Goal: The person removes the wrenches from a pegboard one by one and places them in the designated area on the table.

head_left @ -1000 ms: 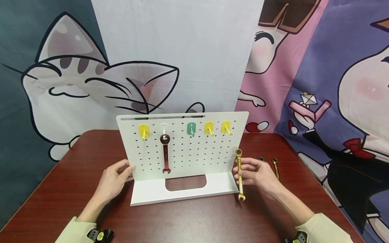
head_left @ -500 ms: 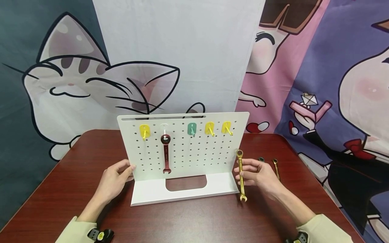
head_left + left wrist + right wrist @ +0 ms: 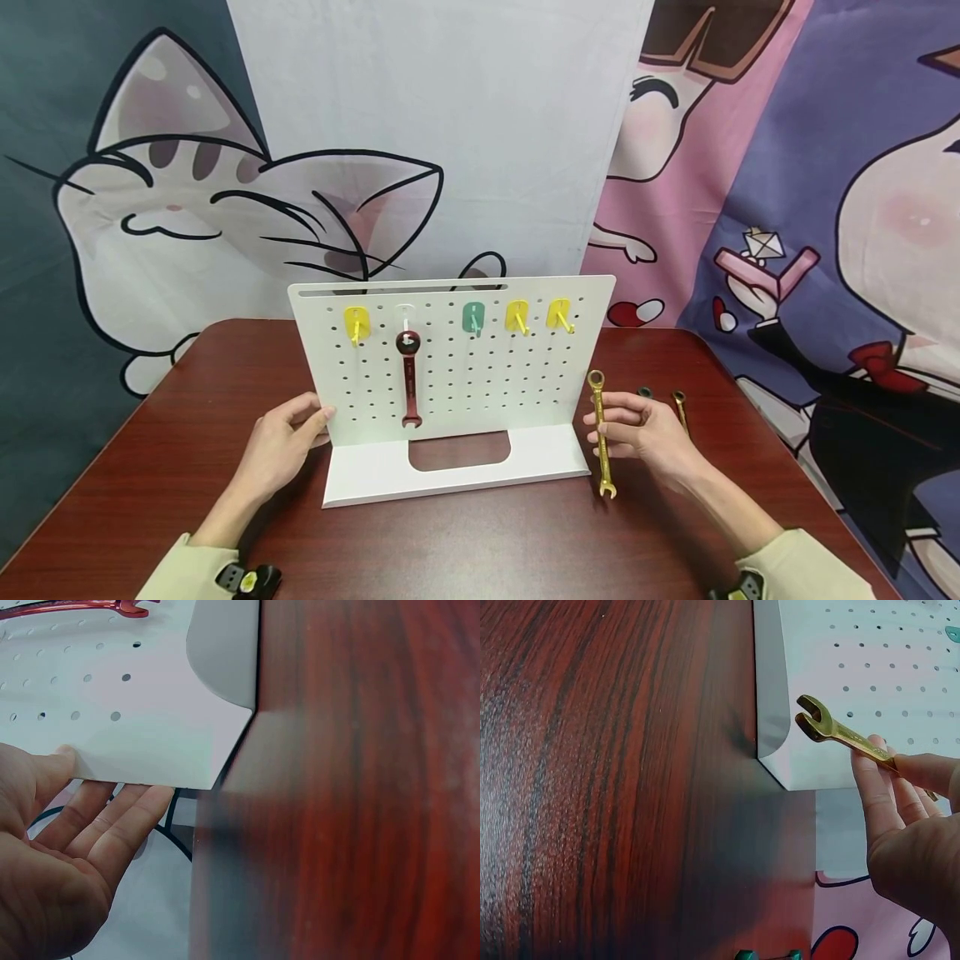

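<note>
A white pegboard (image 3: 450, 375) stands on the table with yellow, clear and green hooks. From the clear hook hangs a red wrench (image 3: 409, 379). My left hand (image 3: 277, 446) pinches the board's left edge, thumb in front and fingers behind, as the left wrist view confirms at the board's edge (image 3: 150, 750). My right hand (image 3: 652, 437) holds a gold wrench (image 3: 602, 433) upright between thumb and fingers, just right of the board. In the right wrist view the open end of the gold wrench (image 3: 821, 724) points away from the fingers, in front of the board.
Behind my right hand a second gold wrench (image 3: 679, 408) and a green-tinted ring end (image 3: 644, 392) lie on the dark red table (image 3: 525, 542). Printed cloth with cartoon figures (image 3: 187, 200) hangs beyond the table's far edge.
My right hand and the gold wrench have shifted slightly rightward, away from the board's right edge. My left hand still grips the board's left edge.
</note>
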A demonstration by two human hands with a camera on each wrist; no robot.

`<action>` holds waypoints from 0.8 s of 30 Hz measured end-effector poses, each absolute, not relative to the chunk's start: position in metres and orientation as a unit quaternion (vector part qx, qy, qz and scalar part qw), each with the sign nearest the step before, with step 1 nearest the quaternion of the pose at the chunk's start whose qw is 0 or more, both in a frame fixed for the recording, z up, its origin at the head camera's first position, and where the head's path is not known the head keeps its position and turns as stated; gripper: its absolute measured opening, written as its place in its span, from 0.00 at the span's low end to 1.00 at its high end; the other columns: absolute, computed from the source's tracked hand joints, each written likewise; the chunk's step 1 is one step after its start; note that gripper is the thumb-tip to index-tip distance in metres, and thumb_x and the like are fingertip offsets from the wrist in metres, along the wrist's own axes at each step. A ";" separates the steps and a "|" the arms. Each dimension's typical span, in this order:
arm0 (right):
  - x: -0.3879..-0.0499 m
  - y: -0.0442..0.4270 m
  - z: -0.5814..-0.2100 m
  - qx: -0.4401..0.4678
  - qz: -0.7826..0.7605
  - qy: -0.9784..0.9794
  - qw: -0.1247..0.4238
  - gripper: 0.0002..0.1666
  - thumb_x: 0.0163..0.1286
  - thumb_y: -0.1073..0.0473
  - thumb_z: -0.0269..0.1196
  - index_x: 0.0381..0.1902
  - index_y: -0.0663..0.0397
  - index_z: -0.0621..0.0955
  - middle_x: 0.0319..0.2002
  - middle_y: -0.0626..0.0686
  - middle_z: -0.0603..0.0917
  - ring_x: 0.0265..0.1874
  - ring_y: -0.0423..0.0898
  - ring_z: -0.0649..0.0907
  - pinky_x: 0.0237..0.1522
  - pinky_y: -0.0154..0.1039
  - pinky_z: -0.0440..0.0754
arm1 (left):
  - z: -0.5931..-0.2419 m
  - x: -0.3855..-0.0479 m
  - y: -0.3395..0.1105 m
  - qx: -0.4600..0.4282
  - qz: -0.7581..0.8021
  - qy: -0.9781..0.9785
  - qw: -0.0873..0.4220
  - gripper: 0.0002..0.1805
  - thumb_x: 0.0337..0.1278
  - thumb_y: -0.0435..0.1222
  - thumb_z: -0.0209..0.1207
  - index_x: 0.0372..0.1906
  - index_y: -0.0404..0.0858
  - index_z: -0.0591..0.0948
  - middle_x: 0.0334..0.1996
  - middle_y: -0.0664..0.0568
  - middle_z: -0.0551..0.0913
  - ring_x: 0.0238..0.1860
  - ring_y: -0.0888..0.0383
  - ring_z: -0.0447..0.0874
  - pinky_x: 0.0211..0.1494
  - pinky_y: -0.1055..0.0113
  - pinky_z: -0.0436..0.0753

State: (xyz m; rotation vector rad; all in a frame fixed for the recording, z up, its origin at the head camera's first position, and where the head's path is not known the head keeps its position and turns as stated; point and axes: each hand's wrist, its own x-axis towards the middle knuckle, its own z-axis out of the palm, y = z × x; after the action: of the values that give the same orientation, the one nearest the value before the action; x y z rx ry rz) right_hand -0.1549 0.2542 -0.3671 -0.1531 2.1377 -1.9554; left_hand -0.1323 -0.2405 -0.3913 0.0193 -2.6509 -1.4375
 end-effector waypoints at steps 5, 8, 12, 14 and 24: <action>-0.156 0.257 -0.368 -0.047 -0.658 0.742 0.118 0.36 0.72 0.69 0.69 0.72 0.75 0.68 0.47 0.56 0.92 0.41 0.51 0.93 0.47 0.47 0.95 | -0.391 -0.132 -0.241 0.006 -0.478 -0.876 0.065 0.08 0.78 0.35 0.60 0.48 0.33 0.83 0.49 0.35 0.89 0.43 0.50 0.94 0.47 0.63 0.95; -0.157 0.258 -0.369 -0.044 -0.654 0.746 0.119 0.36 0.72 0.69 0.69 0.72 0.75 0.67 0.47 0.56 0.92 0.41 0.51 0.93 0.47 0.47 0.95 | -0.392 -0.132 -0.241 0.003 -0.481 -0.874 0.065 0.08 0.78 0.36 0.60 0.48 0.33 0.83 0.49 0.35 0.89 0.43 0.48 0.94 0.47 0.61 0.95; -0.158 0.261 -0.369 -0.044 -0.655 0.745 0.120 0.35 0.72 0.69 0.68 0.72 0.76 0.68 0.47 0.56 0.93 0.41 0.50 0.93 0.47 0.47 0.95 | -0.392 -0.133 -0.241 0.002 -0.479 -0.875 0.065 0.08 0.78 0.35 0.60 0.48 0.33 0.83 0.49 0.34 0.88 0.43 0.47 0.94 0.47 0.61 0.95; -0.159 0.262 -0.369 -0.044 -0.656 0.744 0.121 0.34 0.72 0.69 0.68 0.71 0.75 0.70 0.47 0.55 0.93 0.40 0.49 0.93 0.47 0.47 0.95 | -0.392 -0.133 -0.241 0.003 -0.476 -0.877 0.065 0.07 0.78 0.34 0.60 0.48 0.33 0.83 0.50 0.34 0.88 0.44 0.47 0.94 0.47 0.61 0.95; -0.162 0.268 -0.372 -0.032 -0.653 0.746 0.130 0.33 0.72 0.68 0.68 0.71 0.73 0.70 0.47 0.54 0.93 0.40 0.46 0.93 0.47 0.46 0.95 | -0.392 -0.132 -0.241 0.005 -0.483 -0.873 0.061 0.08 0.78 0.35 0.60 0.48 0.33 0.83 0.50 0.35 0.88 0.44 0.47 0.94 0.48 0.60 0.95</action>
State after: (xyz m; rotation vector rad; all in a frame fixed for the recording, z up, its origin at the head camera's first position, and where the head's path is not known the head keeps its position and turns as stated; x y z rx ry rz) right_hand -0.1622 0.2677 -0.3718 -0.0936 2.1670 -1.8961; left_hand -0.1322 -0.2414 -0.3921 0.0163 -2.6412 -1.4618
